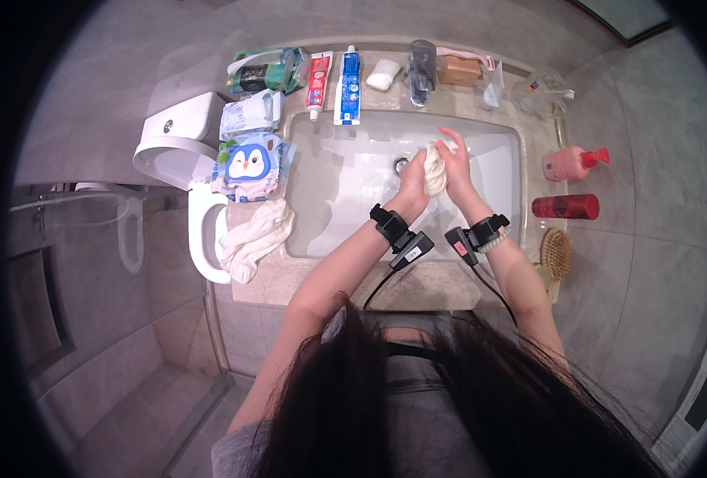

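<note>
Over the white sink (329, 159), a bunched-up white cloth (435, 177) is squeezed between my two hands. My left hand (414, 185) closes on it from the left side, close to the drain (401, 164). From the right, my right hand (460, 177) grips the same cloth, with one finger reaching out past its far end. Most of the left fingers are hidden behind the cloth. A second white cloth (258, 239) lies crumpled on the counter at the sink's left edge, apart from both hands.
Along the back ledge stand a red tube (318, 84), a blue tube (349, 86), a white soap bar (383, 74) and a dark bottle (421, 72). Wipes packs (250, 167) sit left; a pink pump bottle (570, 164), red bottle (565, 207) and brush (556, 253) right.
</note>
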